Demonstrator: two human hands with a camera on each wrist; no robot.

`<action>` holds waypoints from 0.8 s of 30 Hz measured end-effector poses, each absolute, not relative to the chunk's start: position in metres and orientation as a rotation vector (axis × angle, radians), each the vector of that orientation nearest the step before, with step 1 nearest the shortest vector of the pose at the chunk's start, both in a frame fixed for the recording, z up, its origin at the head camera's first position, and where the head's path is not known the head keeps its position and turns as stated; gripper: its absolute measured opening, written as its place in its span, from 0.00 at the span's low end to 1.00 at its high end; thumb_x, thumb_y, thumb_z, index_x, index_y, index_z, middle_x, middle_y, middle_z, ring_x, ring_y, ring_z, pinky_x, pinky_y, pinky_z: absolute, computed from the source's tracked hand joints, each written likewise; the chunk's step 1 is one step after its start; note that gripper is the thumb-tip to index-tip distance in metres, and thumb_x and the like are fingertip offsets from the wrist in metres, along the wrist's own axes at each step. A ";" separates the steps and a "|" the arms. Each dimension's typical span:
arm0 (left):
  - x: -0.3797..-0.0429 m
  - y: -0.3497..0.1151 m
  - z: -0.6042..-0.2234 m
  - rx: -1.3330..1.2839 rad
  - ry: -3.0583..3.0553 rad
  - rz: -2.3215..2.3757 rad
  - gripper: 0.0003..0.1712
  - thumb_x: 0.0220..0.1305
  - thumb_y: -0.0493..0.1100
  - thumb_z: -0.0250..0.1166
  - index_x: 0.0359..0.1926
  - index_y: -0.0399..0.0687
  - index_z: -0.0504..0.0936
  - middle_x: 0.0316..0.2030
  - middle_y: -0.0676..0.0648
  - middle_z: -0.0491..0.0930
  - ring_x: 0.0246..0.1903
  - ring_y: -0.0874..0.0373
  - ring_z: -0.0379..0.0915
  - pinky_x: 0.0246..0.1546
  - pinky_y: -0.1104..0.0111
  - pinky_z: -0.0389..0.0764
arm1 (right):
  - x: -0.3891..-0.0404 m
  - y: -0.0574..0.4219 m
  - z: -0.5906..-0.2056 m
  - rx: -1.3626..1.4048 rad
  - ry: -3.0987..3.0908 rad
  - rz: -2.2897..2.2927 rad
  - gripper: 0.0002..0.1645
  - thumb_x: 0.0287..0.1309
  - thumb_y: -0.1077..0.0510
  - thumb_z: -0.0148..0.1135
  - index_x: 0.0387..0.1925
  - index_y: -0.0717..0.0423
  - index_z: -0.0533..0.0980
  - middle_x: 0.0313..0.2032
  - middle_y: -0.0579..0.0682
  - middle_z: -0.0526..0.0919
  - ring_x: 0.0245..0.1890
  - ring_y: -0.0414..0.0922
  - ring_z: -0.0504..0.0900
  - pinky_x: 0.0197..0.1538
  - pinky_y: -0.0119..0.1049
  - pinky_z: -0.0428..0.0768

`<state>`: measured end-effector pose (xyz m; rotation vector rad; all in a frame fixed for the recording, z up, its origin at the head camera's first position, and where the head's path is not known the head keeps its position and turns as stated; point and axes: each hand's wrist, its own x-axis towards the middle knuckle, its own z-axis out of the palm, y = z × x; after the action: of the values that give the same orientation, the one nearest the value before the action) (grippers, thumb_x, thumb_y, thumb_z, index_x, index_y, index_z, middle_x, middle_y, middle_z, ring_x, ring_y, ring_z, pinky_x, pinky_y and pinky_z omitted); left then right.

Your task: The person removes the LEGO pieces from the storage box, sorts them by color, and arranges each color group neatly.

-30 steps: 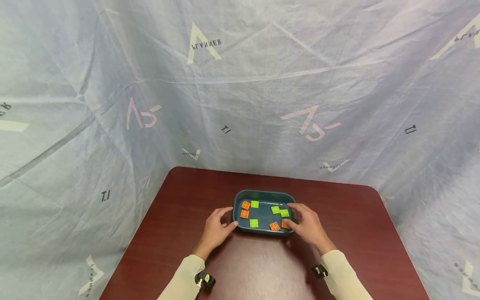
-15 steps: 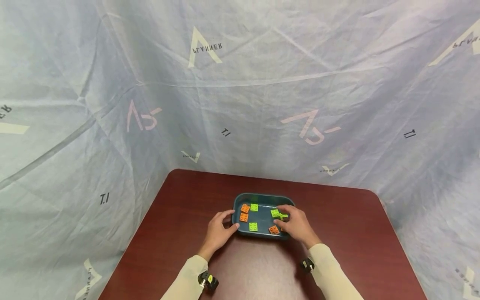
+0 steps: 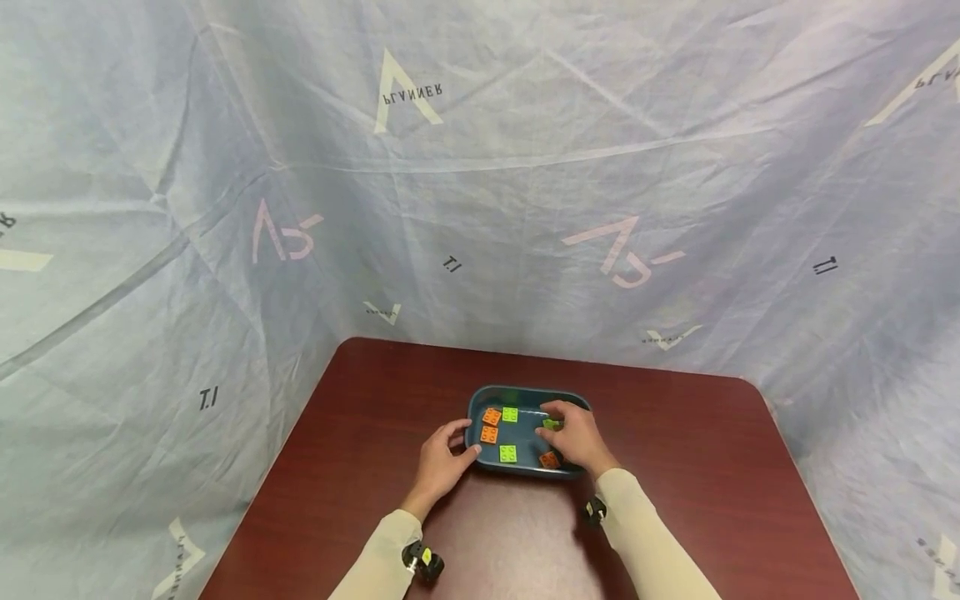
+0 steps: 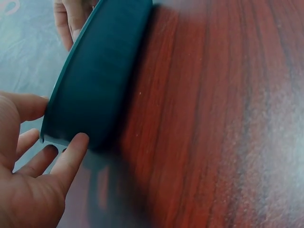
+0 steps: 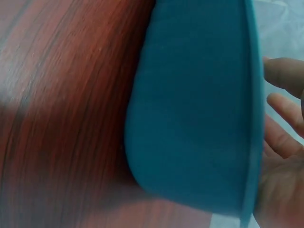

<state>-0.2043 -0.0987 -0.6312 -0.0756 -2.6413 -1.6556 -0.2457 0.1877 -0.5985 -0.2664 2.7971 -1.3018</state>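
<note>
A dark teal tray (image 3: 525,472) holds square toy bricks with studs. On its left lie two orange bricks (image 3: 489,434) and a green brick (image 3: 510,414); another green brick (image 3: 507,454) is near the front wall. My left hand (image 3: 442,460) touches the tray's left end with thumb and fingers spread; fingertips also meet its wall (image 4: 95,85) in the left wrist view. Over the right part of the tray is my right hand (image 3: 573,433), thumb and forefinger apart around a partly hidden green brick (image 3: 551,424). An orange brick (image 3: 550,459) sits below that hand, which covers whatever else lies there.
The tray stands on a reddish-brown wooden table (image 3: 675,467) with rounded back corners. Grey printed fabric (image 3: 480,208) hangs behind and along both sides. Each wrist carries a small black camera (image 3: 422,560).
My right hand has moved left from the tray's right end and now reaches over the bricks inside, hiding some. The left hand stays at the tray's left end.
</note>
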 end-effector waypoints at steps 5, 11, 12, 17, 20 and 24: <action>-0.204 -0.099 -0.633 -0.092 -2.629 -1.682 0.31 0.67 0.46 0.75 0.69 0.50 0.80 0.65 0.41 0.81 0.60 0.43 0.84 0.49 0.59 0.89 | -0.251 0.177 -0.604 -0.253 2.788 -1.325 0.30 0.62 0.57 0.77 0.65 0.57 0.80 0.59 0.58 0.85 0.57 0.58 0.87 0.55 0.55 0.87; -0.204 -0.100 -0.633 -0.096 -2.614 -1.725 0.31 0.67 0.44 0.75 0.70 0.49 0.79 0.63 0.38 0.83 0.61 0.42 0.83 0.50 0.57 0.89 | -0.258 0.166 -0.617 -0.267 2.778 -1.373 0.29 0.63 0.58 0.76 0.64 0.56 0.81 0.59 0.57 0.86 0.55 0.56 0.87 0.54 0.54 0.86; -0.204 -0.100 -0.633 -0.098 -2.613 -1.733 0.31 0.67 0.44 0.75 0.70 0.49 0.79 0.62 0.38 0.83 0.61 0.42 0.83 0.49 0.57 0.89 | -0.259 0.164 -0.619 -0.266 2.784 -1.375 0.29 0.63 0.57 0.77 0.64 0.56 0.81 0.59 0.56 0.86 0.55 0.56 0.87 0.55 0.54 0.86; -0.206 -0.098 -0.635 -0.097 -2.610 -1.748 0.32 0.66 0.44 0.75 0.70 0.49 0.79 0.58 0.38 0.86 0.58 0.44 0.85 0.46 0.60 0.89 | -0.265 0.158 -0.625 -0.260 2.795 -1.376 0.29 0.62 0.58 0.77 0.64 0.57 0.81 0.59 0.57 0.86 0.54 0.56 0.87 0.54 0.54 0.86; -0.206 -0.097 -0.635 -0.097 -2.618 -1.748 0.32 0.67 0.43 0.75 0.70 0.49 0.79 0.58 0.38 0.87 0.59 0.45 0.85 0.46 0.61 0.89 | -0.268 0.154 -0.630 -0.251 2.795 -1.373 0.29 0.62 0.58 0.77 0.64 0.57 0.81 0.60 0.57 0.86 0.55 0.56 0.87 0.55 0.54 0.86; -0.206 -0.099 -0.633 -0.096 -2.617 -1.768 0.32 0.67 0.43 0.75 0.71 0.49 0.78 0.60 0.36 0.85 0.61 0.43 0.84 0.48 0.59 0.89 | -0.272 0.148 -0.635 -0.237 2.802 -1.374 0.29 0.62 0.59 0.77 0.64 0.57 0.81 0.59 0.57 0.87 0.55 0.56 0.87 0.55 0.54 0.86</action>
<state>-0.2059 -0.0986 -0.6326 -0.0962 -2.6170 -1.7683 -0.2719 0.1478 -0.6353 -0.2370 2.8024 -1.3739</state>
